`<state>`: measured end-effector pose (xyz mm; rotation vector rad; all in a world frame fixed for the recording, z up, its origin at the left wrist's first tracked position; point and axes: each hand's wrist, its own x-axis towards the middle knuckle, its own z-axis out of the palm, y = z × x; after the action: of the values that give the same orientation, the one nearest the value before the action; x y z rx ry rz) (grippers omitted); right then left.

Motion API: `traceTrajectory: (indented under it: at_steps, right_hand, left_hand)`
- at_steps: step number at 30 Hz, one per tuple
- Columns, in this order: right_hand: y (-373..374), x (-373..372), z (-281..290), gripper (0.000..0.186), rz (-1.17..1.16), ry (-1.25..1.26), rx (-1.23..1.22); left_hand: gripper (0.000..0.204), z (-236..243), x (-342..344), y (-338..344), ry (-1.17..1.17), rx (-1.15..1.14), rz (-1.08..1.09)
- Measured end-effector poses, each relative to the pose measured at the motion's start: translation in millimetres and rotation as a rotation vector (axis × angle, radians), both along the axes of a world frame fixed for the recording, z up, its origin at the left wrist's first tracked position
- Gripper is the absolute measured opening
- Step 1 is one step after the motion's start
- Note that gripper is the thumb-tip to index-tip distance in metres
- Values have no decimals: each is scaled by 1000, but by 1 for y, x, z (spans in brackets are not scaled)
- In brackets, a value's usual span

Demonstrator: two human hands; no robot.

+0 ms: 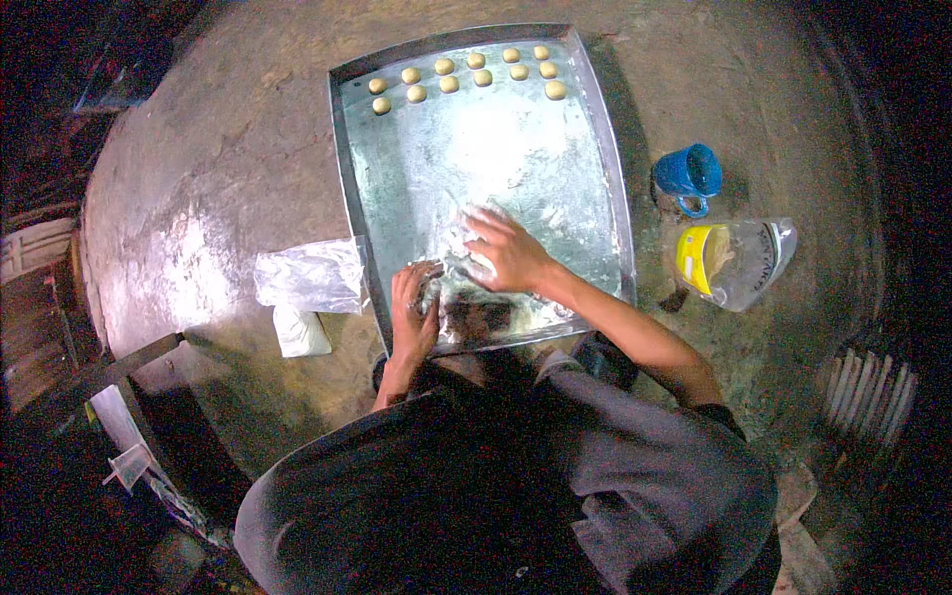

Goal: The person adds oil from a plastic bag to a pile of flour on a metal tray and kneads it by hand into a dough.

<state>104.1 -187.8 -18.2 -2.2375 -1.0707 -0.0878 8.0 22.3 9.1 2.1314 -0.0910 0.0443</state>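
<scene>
A large metal tray lies on the floor in front of me, dusted with white flour. Several small round dough balls sit in two rows along its far edge. My right hand lies flat, fingers spread, on the floury near part of the tray. My left hand is curled at the tray's near left corner, beside a dark patch; whether it holds dough I cannot tell.
A clear plastic bag and a white lump lie left of the tray. A blue mug and a bag with a yellow packet sit to the right. The ground is bare packed earth.
</scene>
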Motion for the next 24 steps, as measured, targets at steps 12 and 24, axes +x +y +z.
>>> traceTrajectory:
  at_steps: [12, 24]
  right_hand:
    - [-8, -29, -30, 29, 44, 47, 38]
    - [-13, -68, 22, 30, 74, 48, -17]
  left_hand:
    - [43, -6, 1, 2, 4, -78, 40]
    - [39, 4, 6, 7, -33, 32, 42]
